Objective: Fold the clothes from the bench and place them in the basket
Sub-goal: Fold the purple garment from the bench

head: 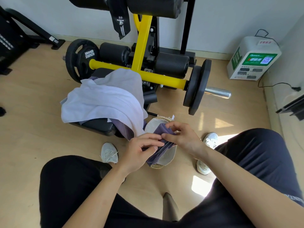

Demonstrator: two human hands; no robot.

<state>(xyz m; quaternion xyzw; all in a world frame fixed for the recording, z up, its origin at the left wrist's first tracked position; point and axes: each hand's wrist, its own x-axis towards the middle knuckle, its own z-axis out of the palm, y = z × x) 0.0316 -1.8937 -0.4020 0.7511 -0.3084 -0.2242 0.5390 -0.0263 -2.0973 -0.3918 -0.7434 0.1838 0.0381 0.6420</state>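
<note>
A small dark purple cloth hangs between my two hands above the basket. My left hand pinches its near edge with thumb and fingers. My right hand pinches the cloth's top edge from the right, fingers curled. Below sits the round woven basket with a pale lining, on the floor between my feet. A pale lavender towel is draped over the black bench pad, with a purple garment hanging under it at the bench's right end.
The bench belongs to a yellow-framed weight machine with black plates and a steel bar end sticking out right. A black wrap hangs from its top roller. A white charging box stands by the wall. My white shoes flank the basket.
</note>
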